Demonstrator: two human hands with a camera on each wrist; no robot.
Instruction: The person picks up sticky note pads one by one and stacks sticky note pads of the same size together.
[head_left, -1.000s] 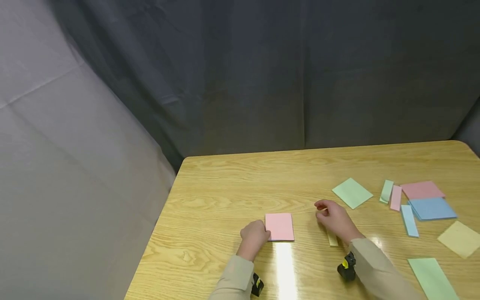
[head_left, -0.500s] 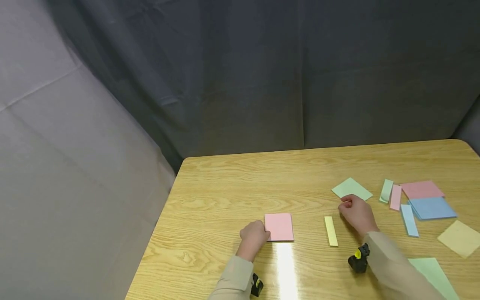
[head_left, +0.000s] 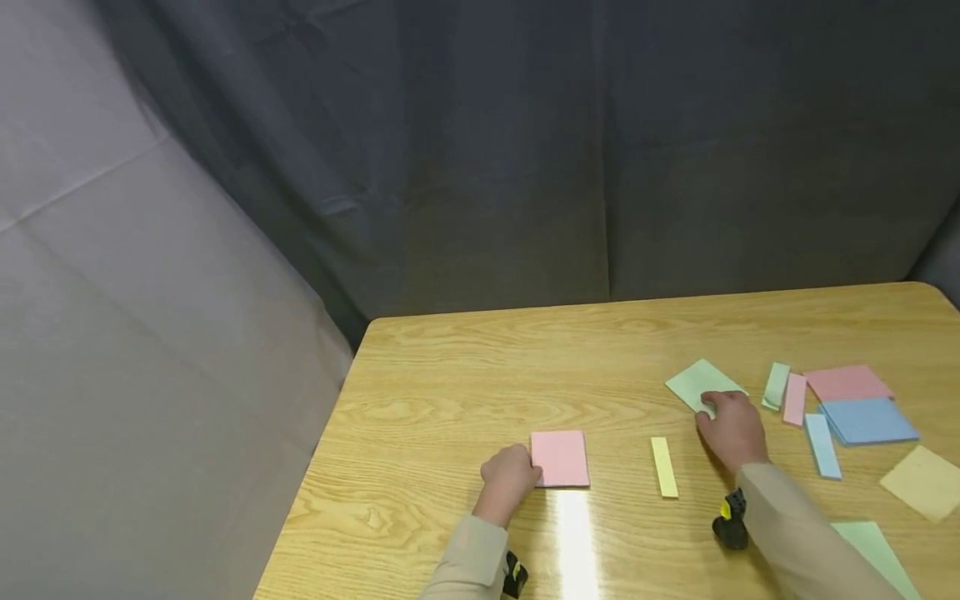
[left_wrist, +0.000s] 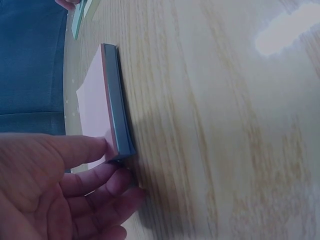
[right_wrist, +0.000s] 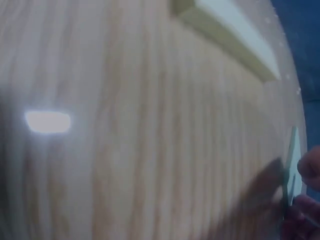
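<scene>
A square pink sticky-note pad (head_left: 558, 457) lies on top of a blue pad (left_wrist: 119, 107), whose edge shows in the left wrist view. My left hand (head_left: 507, 477) pinches this stack at its near left corner, thumb on the pink face and fingers curled under the side. Farther right, my right hand (head_left: 731, 427) reaches over the near right edge of a green square sticky-note pad (head_left: 697, 382). Its thumb and forefinger are apart there, with a bit of green showing between them. A narrow yellow sticky-note strip pad (head_left: 664, 467) lies between the two hands.
On the right of the wooden table (head_left: 420, 367) lie green (head_left: 776, 385), pink (head_left: 794, 398) and light blue strip pads (head_left: 822, 446). Beyond them are a pink pad (head_left: 847, 382), a blue pad (head_left: 870, 421), a yellow square (head_left: 924, 482) and a green pad (head_left: 873, 550).
My right hand has moved right and away from the yellow strip, uncovering it, and now reaches the green square pad. My left hand stays at the pink-topped stack.
</scene>
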